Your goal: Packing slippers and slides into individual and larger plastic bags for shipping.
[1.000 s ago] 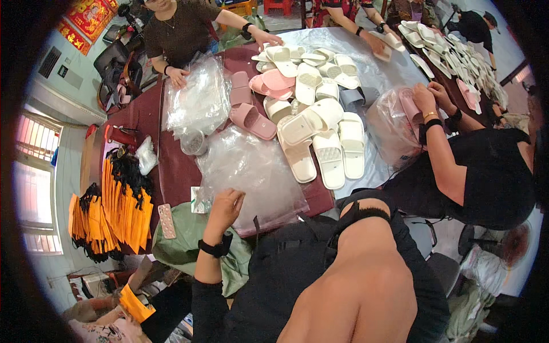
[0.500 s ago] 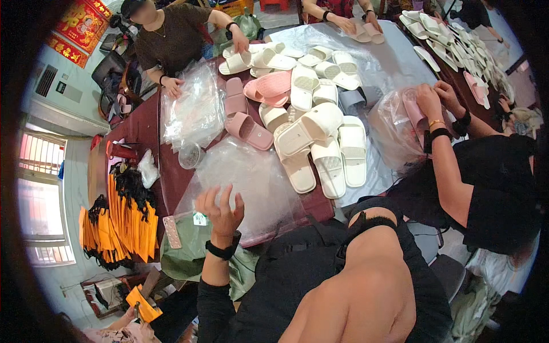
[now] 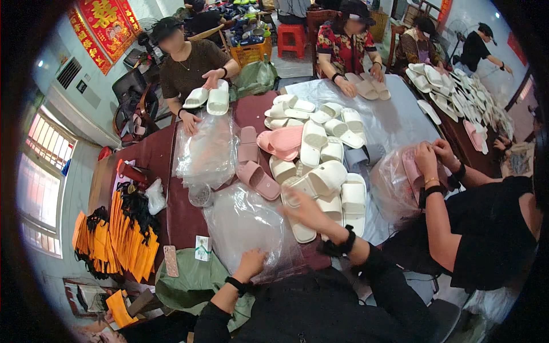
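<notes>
My left hand [image 3: 250, 264] rests at the near edge of a stack of clear plastic bags [image 3: 243, 217], its fingers blurred. My right hand [image 3: 309, 212], also smeared by motion, reaches over the near white slippers; whether it grips one I cannot tell. Just beyond it a white slipper [image 3: 325, 177] lies on top of the pile. To the pile's left are two dusty-pink slippers [image 3: 258, 179], and a brighter pink pair [image 3: 281, 142] sits further back. A grey slipper [image 3: 366, 155] shows at the pile's right.
Left of me are a clear cup [image 3: 199, 195], a green bag [image 3: 191, 291], a phone [image 3: 171, 260] and orange bags [image 3: 132, 234]. Across the table a person holds white slippers [image 3: 218, 98] beside more plastic bags [image 3: 203, 151]. A co-worker at right bags a pink slipper [image 3: 409, 166].
My left hand has come down onto the plastic bags. My right arm has swung out over the slippers. The person across has lifted a white pair. My view has tilted up.
</notes>
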A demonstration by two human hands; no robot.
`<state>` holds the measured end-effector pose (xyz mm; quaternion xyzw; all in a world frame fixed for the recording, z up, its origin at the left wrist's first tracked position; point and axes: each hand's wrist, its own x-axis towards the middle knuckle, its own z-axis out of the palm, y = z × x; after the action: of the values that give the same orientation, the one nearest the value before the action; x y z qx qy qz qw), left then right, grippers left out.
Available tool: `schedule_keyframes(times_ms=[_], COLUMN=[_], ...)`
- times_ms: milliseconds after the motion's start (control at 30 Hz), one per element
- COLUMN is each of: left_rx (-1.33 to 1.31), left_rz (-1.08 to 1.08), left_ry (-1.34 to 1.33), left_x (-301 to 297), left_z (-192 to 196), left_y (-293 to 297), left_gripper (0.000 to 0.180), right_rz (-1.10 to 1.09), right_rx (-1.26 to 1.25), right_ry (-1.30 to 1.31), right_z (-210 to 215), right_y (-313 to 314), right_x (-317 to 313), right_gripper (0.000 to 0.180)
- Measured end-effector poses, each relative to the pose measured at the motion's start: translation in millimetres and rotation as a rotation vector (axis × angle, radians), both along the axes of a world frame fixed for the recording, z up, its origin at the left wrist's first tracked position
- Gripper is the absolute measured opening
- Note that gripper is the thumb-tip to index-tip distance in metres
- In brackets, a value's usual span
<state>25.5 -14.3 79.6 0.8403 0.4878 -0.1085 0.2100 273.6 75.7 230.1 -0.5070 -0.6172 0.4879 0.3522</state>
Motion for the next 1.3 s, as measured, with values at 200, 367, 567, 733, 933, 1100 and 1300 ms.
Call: schedule_keyframes(times_ms=[200, 367, 567, 733, 933, 1100, 1300], left_rx=[-0.079, -0.059, -0.135, -0.109, 0.009, -0.017, 0.019], left_rz=[-0.005, -0.057, 0.012, -0.042, -0.058, -0.016, -0.111], left_ry=[-0.074, -0.005, -0.211, -0.123, 0.098, 0.021, 0.026], left_x=[-8, -5, -20, -40, -36, -52, -57], left_z=[-68, -60, -86, -89, -71, -78, -84], left_y=[-23, -29, -40, -49, -51, -63, -57], left_gripper=[0.067, 0.085, 0.079, 0.069, 0.053, 0.055, 0.063], right_rz=[-0.705, -0.688, -0.917, -0.983, -0.972, -0.804, -0.532], right_rx=[-0.007, -0.307, -0.063, 0.036, 0.241, 0.549, 0.470], right_ry=[-1.132, -0.734, -0.588, -0.112, -0.038, 0.170, 0.036], right_z=[-159, -188, -196, -166, -130, -50, -9], right_y=[64, 62, 62, 35, 15, 14, -12], right_x=[55, 94, 110, 83, 92, 82, 28], right_gripper=[0.096, 0.101, 0.050, 0.047, 0.038, 0.036, 0.031])
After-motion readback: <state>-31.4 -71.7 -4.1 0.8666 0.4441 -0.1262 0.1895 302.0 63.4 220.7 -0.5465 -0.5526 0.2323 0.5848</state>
